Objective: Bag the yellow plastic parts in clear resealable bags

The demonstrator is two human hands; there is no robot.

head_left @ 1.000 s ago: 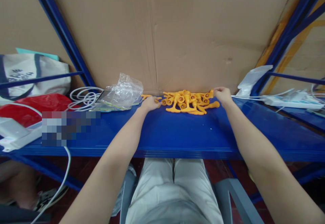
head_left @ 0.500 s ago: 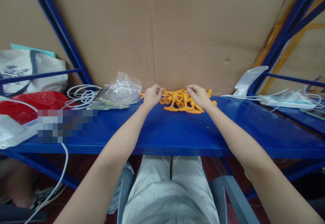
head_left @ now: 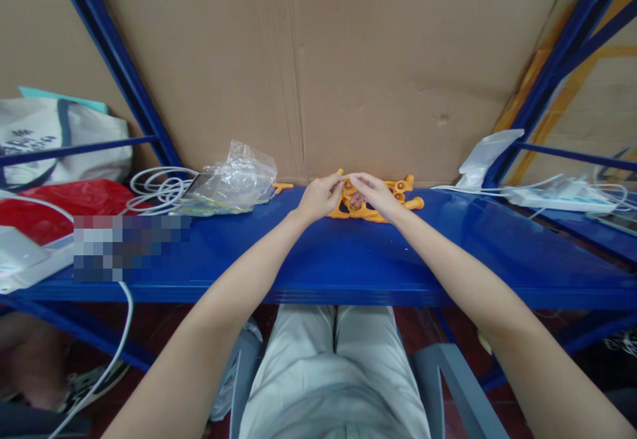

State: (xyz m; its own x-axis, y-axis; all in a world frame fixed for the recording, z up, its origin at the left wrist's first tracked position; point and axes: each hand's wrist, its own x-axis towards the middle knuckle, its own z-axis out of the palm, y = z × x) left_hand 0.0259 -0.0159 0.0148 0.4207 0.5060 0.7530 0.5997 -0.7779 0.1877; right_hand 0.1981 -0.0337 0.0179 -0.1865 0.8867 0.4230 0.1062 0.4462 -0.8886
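A pile of small orange plastic parts [head_left: 398,195] lies on the blue shelf [head_left: 348,260] against the cardboard back wall. My left hand [head_left: 318,199] and my right hand [head_left: 375,193] meet over the middle of the pile, fingertips together. Both are pinched closed on orange parts, and the fingers hide exactly how each piece is held. One stray orange part [head_left: 281,188] lies left of the pile.
A crumpled clear plastic bag [head_left: 239,177] and coiled white cable [head_left: 159,187] sit to the left, beside a red bag [head_left: 60,203] and a white tote [head_left: 44,140]. At the right are a white pouch [head_left: 490,154] and a power strip [head_left: 552,197]. Blue rack posts flank the cardboard [head_left: 318,67].
My hands have closed in from the outer edges of the pile to its middle and now touch at the fingertips. The pile has been pushed tighter together.
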